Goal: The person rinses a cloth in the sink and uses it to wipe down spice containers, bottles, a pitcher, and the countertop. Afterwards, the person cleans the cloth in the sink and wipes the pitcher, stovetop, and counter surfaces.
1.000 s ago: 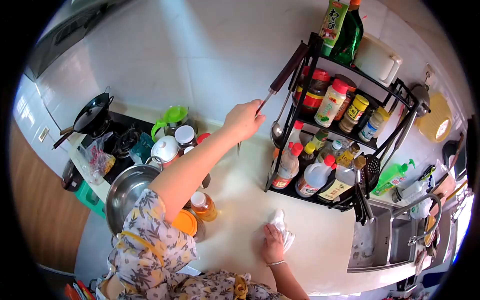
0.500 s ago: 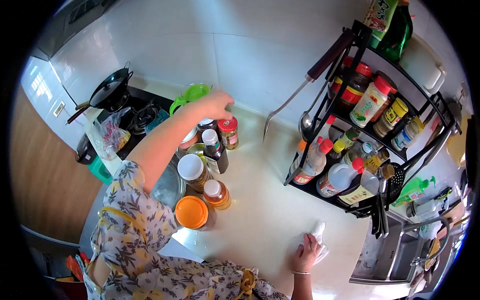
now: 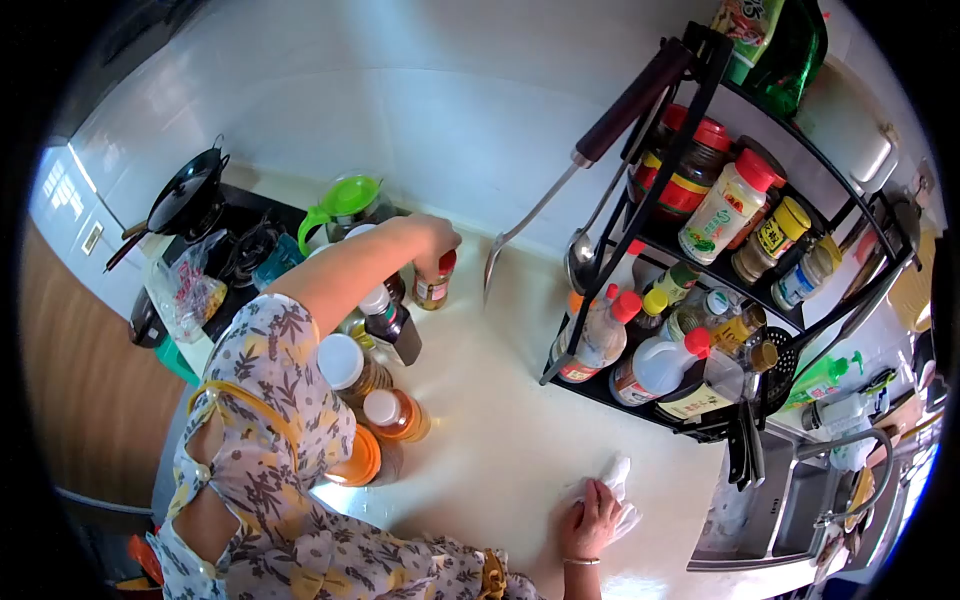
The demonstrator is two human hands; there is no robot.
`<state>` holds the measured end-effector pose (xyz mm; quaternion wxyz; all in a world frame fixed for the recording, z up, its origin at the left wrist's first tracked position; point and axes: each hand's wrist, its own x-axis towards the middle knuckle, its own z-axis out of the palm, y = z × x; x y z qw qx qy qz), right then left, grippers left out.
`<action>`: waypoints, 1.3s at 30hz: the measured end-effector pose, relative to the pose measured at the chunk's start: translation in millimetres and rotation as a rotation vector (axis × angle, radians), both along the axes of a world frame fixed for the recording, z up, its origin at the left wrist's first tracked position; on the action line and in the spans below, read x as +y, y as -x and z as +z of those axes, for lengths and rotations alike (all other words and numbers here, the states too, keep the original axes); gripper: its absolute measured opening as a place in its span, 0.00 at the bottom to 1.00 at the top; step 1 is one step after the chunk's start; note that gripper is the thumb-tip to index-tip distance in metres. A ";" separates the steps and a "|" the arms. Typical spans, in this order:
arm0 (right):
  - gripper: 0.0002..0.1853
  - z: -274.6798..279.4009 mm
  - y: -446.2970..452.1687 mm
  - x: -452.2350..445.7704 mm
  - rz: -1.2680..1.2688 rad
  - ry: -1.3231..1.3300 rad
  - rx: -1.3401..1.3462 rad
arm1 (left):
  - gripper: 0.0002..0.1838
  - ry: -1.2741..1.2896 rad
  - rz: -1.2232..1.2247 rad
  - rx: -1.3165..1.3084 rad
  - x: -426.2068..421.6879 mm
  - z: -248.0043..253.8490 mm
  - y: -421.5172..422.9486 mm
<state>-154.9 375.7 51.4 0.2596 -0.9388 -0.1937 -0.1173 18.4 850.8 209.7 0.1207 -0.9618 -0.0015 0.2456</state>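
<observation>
My left hand (image 3: 430, 242) reaches across the counter to a small glass jar with a red lid (image 3: 433, 288), fingers bent down around its lid. Close by stand a dark bottle with a white cap (image 3: 392, 328), a white-lidded jar (image 3: 352, 368), a jar of amber contents with a pale lid (image 3: 398, 414) and an orange-lidded jar (image 3: 362, 458), partly behind my sleeve. A green-lidded pitcher (image 3: 350, 197) is behind my left forearm. My right hand (image 3: 598, 515) presses on a crumpled white cloth (image 3: 620, 480) on the counter, fingers bent over it.
A black rack (image 3: 690, 240) full of sauce bottles and spice jars stands at the right, with a ladle (image 3: 582, 258) and a long-handled spatula (image 3: 530, 215) hanging on its side. Beyond it is a sink (image 3: 745, 525). A wok (image 3: 187, 190) sits on the stove at far left.
My left hand has lowered from above the jars onto the red-lidded jar. My right hand stays on the cloth. The whole view has shifted slightly.
</observation>
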 end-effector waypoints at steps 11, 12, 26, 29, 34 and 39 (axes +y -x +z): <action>0.21 1.6 -2.7 5.5 -0.026 0.037 -0.003 | 0.30 0.587 -0.344 -0.173 -9.8 -41.4 -92.0; 0.21 1.5 -2.8 6.2 -0.030 0.040 -0.005 | 0.32 0.650 -0.284 -0.130 -24.6 -24.3 -87.7; 0.19 5.2 -5.7 6.8 -0.017 0.015 -0.012 | 0.27 1.142 -0.365 -0.112 -54.8 -42.5 -122.2; 0.19 10.2 -3.3 6.9 -0.014 0.001 -0.004 | 0.26 1.100 -0.401 -0.298 -57.5 -27.9 -107.2; 0.22 -41.6 -3.9 -18.2 -0.026 0.152 0.062 | 0.28 0.749 -0.205 -0.294 4.2 -33.6 -103.8; 0.24 1.8 -15.9 -2.8 0.216 0.297 0.079 | 0.23 0.595 -0.021 -0.432 30.2 69.2 3.3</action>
